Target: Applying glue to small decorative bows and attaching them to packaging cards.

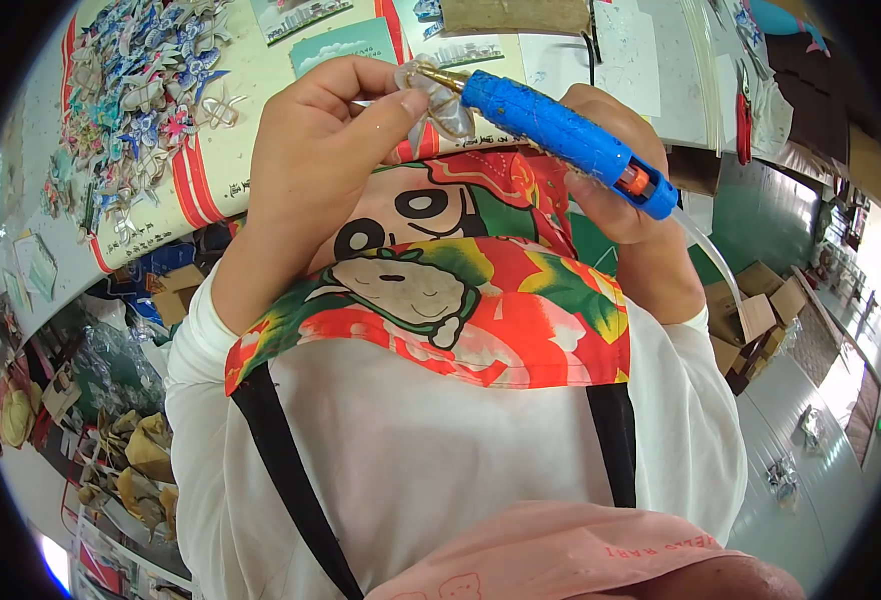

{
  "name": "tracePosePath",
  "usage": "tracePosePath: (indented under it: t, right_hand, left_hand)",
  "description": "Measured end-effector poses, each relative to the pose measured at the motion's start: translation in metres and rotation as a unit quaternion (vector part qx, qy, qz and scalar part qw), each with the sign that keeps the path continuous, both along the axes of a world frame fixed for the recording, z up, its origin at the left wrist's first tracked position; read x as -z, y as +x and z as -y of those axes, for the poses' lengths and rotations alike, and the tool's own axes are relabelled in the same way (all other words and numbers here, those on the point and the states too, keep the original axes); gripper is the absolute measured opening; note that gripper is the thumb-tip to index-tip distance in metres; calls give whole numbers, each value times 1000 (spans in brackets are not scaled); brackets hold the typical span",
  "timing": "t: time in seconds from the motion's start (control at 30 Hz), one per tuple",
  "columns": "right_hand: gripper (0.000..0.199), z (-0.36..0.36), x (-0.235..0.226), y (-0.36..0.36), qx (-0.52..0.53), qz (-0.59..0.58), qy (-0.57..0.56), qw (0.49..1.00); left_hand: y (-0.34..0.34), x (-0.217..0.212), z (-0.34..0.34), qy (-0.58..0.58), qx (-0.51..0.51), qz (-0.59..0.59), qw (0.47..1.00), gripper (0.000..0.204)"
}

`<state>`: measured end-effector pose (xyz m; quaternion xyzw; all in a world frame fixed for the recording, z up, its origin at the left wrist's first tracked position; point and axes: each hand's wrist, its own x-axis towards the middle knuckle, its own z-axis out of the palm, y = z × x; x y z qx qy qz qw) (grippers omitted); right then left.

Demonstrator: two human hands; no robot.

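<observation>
My left hand (315,150) is closed, pinching a clear, petal-shaped ornament (450,118) between thumb and fingers. A pen-shaped blue glue gun (550,130) lies in the grip of my right hand (615,215). Its brass nozzle (442,75) points left and meets the ornament's upper part near my left fingertips; whether they touch I cannot tell. From the back end of the glue gun a whitish translucent strand (710,250) runs down to the right. Both hands are raised over the near table edge, above my colourful apron (550,340).
A heap of small butterfly-like ornaments (150,90) covers the table's left side. Green printed cards (345,45) lie behind my left hand. A tan block (515,15) sits at the back. Red-handled scissors (743,120) are at the right edge, above cardboard boxes (757,315).
</observation>
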<state>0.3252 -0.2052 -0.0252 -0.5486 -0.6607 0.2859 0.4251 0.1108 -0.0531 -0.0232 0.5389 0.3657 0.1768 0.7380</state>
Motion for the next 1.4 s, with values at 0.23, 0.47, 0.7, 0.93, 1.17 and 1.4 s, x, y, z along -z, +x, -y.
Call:
tracePosePath:
  t: [0.23,0.47,0.7,0.93,1.17,1.4]
  right_hand:
    - [36,1,0,1,7,14,-22,1000]
    - [35,1,-6,-1,7,24,-70,997]
    - [35,2,-7,-5,17,-3,-41,999]
    - [36,5,-5,3,-17,-1,-70,997]
    - [32,4,1,7,59,11,-36,998]
    - [30,-19,10,-5,221,53,-56,972]
  left_hand:
    - [-4,4,-2,-20,4,-12,1000,12]
    - [-2,5,1,235,-22,-35,971,13]
    - [-9,8,-11,215,-47,-50,974,15]
    - [-11,10,-13,203,-56,-38,977,16]
    - [-7,2,-15,183,-81,-56,978,14]
    - [11,-46,24,44,80,145,985,14]
